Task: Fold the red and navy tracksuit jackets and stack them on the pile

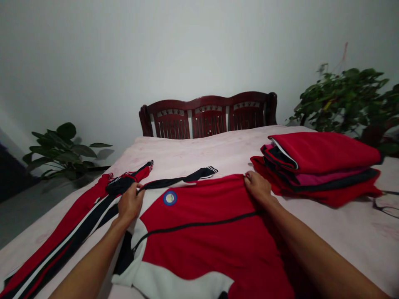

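A red jacket (pixel 199 245) with white shoulder panels, a dark zip and a round blue badge lies spread sideways on the bed in front of me. Its collar end points left and its hem end right. My left hand (pixel 131 202) pinches the jacket's far edge near the shoulder, beside the dark sleeve (pixel 174 181) with striped cuff. At the far hem corner, my right hand (pixel 258 187) grips the red cloth between thumb and fingers. Left of the jacket lie red and navy garments with white stripes (pixel 75 224).
A stack of folded red, pink and dark clothes (pixel 324 153) sits on the right of the pink bedsheet (pixel 205 151). Eyeglasses (pixel 386 209) lie near the right edge. Beyond are a dark wooden headboard (pixel 208 116) and potted plants (pixel 59 149) on both sides.
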`<move>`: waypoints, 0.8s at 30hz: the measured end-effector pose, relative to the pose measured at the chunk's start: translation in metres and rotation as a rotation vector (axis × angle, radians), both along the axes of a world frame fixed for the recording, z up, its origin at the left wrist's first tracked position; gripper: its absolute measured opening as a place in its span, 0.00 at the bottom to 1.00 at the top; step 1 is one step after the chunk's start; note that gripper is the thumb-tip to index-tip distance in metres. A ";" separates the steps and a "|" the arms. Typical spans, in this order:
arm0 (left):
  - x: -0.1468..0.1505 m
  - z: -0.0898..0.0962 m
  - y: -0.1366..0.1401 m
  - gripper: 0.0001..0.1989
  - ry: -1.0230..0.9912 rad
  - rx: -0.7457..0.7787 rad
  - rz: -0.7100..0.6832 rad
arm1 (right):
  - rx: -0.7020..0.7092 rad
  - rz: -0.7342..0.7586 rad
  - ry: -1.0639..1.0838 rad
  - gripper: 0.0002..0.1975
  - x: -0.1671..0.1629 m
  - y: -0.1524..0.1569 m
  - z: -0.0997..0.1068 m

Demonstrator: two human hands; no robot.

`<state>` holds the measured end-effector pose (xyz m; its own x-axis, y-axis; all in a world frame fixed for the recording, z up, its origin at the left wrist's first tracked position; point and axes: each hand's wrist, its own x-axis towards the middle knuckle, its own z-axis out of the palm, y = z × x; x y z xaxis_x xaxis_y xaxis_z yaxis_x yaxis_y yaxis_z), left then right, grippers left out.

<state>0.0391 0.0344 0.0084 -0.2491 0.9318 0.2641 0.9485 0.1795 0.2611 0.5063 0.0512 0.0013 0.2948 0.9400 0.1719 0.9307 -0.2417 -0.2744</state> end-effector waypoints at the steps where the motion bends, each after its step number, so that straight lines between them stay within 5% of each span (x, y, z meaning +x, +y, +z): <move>1: -0.007 0.009 0.007 0.18 0.028 0.014 0.031 | 0.029 0.001 -0.011 0.22 -0.001 0.006 0.009; 4: -0.016 0.025 0.023 0.20 0.116 -0.001 0.077 | 0.038 -0.006 -0.033 0.25 -0.006 0.019 0.028; 7: -0.002 0.017 0.019 0.31 0.187 -0.010 -0.001 | -0.014 0.055 -0.058 0.26 -0.020 0.009 0.028; 12: 0.038 -0.041 -0.039 0.29 0.083 -0.079 -0.532 | -0.039 0.378 -0.130 0.27 -0.045 -0.059 -0.012; 15: 0.044 -0.073 -0.079 0.29 0.084 -0.188 -0.684 | -0.043 0.519 -0.208 0.28 -0.040 -0.097 -0.043; 19: 0.030 -0.086 -0.113 0.27 0.147 -0.166 -0.715 | -0.094 0.354 -0.202 0.28 -0.012 -0.118 -0.058; 24: 0.022 -0.086 -0.136 0.24 0.077 -0.018 -0.631 | -0.126 0.115 -0.157 0.26 0.009 -0.125 -0.046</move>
